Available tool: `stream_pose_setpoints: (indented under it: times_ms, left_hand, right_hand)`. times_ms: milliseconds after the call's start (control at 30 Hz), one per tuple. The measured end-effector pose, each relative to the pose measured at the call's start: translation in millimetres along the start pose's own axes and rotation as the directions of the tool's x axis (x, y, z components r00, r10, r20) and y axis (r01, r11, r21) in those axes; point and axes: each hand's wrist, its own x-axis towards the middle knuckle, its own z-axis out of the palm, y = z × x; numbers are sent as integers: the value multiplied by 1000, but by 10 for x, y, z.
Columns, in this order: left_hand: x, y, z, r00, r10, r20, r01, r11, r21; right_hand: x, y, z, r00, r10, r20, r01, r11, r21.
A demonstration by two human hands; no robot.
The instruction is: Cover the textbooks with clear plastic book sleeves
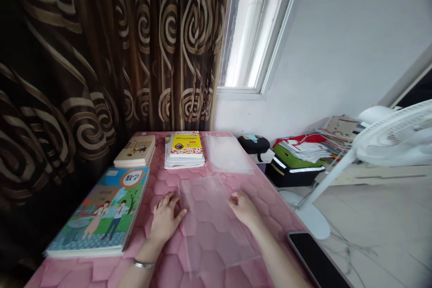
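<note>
A clear plastic sheet (211,220) lies flat on the pink quilted table cover (270,209) right in front of me. My left hand (164,218) rests palm down at the sheet's left edge, fingers stretched out and touching it. My right hand (245,209) lies on the sheet's upper right part, fingers loosely curled and pressing on it. A bracelet sits on my left wrist.
A colourful textbook stack (101,211) lies at the left. A tan book (137,150) and a yellow-covered book stack (185,148) sit at the far edge, beside more clear sheets (227,153). A dark phone (315,258) lies near right. A white fan (388,144) stands right.
</note>
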Motion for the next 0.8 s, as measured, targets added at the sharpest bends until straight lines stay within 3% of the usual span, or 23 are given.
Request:
stream_pose_setpoints:
  times_ms: [100, 200, 300, 433, 500, 633, 733, 800]
  left_hand:
    - [7, 33, -22, 999, -20, 25, 20, 1000, 13]
    - [12, 83, -50, 997, -59, 44, 58, 998, 30]
    - [11, 112, -58, 995, -80, 53, 78, 996, 37]
    - [10, 108, -43, 996, -84, 32, 84, 996, 14]
    - [13, 101, -41, 996, -88, 28, 89, 996, -20]
    - [24, 91, -62, 992, -125, 17, 126, 985, -119]
    - [39, 64, -83, 989, -148, -17, 137, 949, -283]
    - [52, 34, -95, 984, -175, -44, 136, 878, -460]
  right_hand:
    - [51, 24, 73, 984, 82, 155, -115, 970, 216]
    - [22, 2, 88, 947, 116, 299, -245, 864, 441]
    - [9, 22, 94, 954, 116, 277, -253, 806, 535]
    - [-3, 61, 36, 985, 96, 146, -162, 814, 558]
    - [-23, 33, -39, 984, 79, 158, -155, 818, 554]
    - [-110, -213, -151, 938, -147, 314, -75, 798, 598]
    - [-244, -543, -87, 850, -361, 384, 71, 801, 595]
    - [-365, -770, 13, 795, -470, 384, 179, 786, 592]
